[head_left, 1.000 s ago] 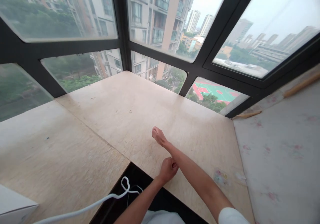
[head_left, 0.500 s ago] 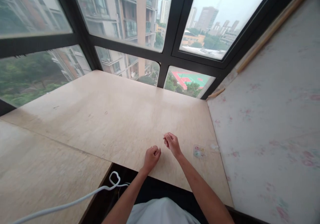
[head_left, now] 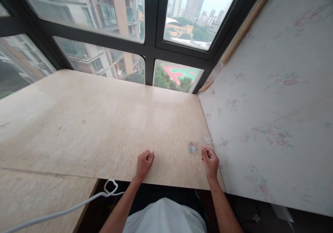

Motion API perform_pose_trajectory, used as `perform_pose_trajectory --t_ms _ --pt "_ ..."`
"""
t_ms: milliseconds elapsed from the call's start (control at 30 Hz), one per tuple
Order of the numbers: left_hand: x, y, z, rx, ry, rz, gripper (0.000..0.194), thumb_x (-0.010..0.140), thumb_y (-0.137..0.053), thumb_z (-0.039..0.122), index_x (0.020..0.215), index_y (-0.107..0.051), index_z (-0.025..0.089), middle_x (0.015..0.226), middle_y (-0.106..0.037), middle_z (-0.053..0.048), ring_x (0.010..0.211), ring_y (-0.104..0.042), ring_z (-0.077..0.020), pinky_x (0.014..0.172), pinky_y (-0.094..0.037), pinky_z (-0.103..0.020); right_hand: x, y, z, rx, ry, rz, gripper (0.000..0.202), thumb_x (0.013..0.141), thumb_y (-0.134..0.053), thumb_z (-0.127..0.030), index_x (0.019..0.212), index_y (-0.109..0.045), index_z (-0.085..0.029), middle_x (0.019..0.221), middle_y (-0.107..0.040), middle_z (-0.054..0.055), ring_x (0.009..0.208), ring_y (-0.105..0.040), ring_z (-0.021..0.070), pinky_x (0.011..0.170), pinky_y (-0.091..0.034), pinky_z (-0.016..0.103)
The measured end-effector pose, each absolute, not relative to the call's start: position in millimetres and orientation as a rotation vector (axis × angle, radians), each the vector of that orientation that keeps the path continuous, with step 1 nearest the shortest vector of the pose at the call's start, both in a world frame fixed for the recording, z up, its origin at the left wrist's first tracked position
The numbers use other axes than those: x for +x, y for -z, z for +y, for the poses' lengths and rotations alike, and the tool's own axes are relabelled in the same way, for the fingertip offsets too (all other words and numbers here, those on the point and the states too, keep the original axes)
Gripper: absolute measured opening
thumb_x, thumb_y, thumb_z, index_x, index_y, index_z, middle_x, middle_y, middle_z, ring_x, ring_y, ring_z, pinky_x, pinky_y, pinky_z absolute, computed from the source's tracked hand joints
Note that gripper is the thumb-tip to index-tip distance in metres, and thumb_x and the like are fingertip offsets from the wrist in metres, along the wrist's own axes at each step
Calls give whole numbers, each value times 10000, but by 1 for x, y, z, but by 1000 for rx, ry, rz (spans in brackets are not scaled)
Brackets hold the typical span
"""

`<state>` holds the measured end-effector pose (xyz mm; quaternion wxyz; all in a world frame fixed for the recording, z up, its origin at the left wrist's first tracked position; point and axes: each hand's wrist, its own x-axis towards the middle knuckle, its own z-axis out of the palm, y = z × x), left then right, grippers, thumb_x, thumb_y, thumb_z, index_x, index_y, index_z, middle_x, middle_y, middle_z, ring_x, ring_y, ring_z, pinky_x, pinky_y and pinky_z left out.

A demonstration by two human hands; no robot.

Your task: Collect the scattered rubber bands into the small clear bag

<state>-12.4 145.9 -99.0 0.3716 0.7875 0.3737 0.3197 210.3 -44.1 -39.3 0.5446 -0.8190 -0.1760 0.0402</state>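
My left hand (head_left: 144,163) is closed in a loose fist above the front part of the pale wood-look board (head_left: 117,132). Whatever it may hold is hidden. Further right, my right hand (head_left: 210,161) is closed too, thumb and fingers together, beside a small clear plastic case (head_left: 193,147) with colourful bits in it. The fingertips are near the case's right edge; I cannot tell if they touch it or hold something small.
A small ring (head_left: 83,122) lies on the board at the left. A white cable (head_left: 65,211) loops at the lower left. Dark-framed windows (head_left: 149,35) stand behind, and a floral-papered wall (head_left: 260,104) rises at the right.
My right hand has moved right, away from my left hand, to the small case. My left hand remains closed. The view has turned to the right.
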Motion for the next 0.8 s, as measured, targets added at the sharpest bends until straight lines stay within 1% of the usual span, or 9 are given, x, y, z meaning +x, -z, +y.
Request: perform_pose_trajectory --t_ms 67,133,200,267,367,500,633,700,800 --pt "-12 99 146 2021 -814 961 410 855 -458 324 567 -193 200 497 -260 56 475 -292 -94 510 -247 -248 220 42 -54 -2103 68 -466 448 833 -496 -519 972 -655 -124 567 -565 6 507 -508 131 500 -399 234" --pt "-12 98 146 2025 -811 960 410 854 -460 326 566 -196 200 495 -261 56 474 -290 -94 507 -246 -248 225 46 -57 -2345 152 -593 447 855 -443 -494 999 -675 -140 641 -643 56 564 -568 164 558 -411 260" --pt "-12 98 146 2032 -811 959 407 853 -461 324 566 -200 200 496 -264 56 474 -292 -94 508 -248 -247 227 49 -55 -2559 196 -706 445 871 -394 -455 1026 -688 -158 702 -687 90 590 -601 188 561 -401 271" --pt "-12 98 146 2041 -810 956 402 851 -461 320 565 -205 199 496 -269 55 474 -295 -94 509 -249 -247 225 52 -50 -2627 264 -727 452 885 -357 -422 1052 -686 -161 730 -705 104 599 -622 199 547 -396 269" --pt "-12 98 146 2045 -812 961 400 848 -462 317 564 -207 199 496 -272 54 474 -297 -95 508 -246 -247 217 54 -41 -2499 279 -799 443 896 -354 -408 1045 -687 -157 797 -723 105 658 -658 199 571 -434 260" --pt "-13 98 145 2035 -807 969 396 848 -456 319 566 -205 200 499 -272 54 474 -299 -95 508 -245 -247 200 65 -32 -2279 96 -1077 374 903 -389 -363 1017 -692 -176 920 -727 90 752 -682 182 657 -493 252" --pt "-13 95 145 1988 -773 987 398 838 -461 334 562 -208 201 505 -269 55 482 -297 -95 509 -247 -245 176 83 -29 -2176 -112 -1291 355 918 -383 -340 1022 -691 -195 928 -729 72 776 -691 175 687 -516 248" --pt "-13 93 148 1920 -745 1019 406 824 -477 346 560 -206 201 506 -264 57 484 -295 -92 505 -250 -238 168 93 -29 -2183 -116 -1360 369 923 -376 -351 1007 -700 -196 912 -732 73 761 -695 180 678 -518 252" --pt "-18 92 164 1788 -743 1097 400 799 -506 361 562 -225 202 509 -279 63 481 -317 -88 499 -266 -224 166 104 -31 -2206 -23 -1367 398 923 -374 -383 980 -715 -186 897 -735 77 722 -697 182 654 -514 248"
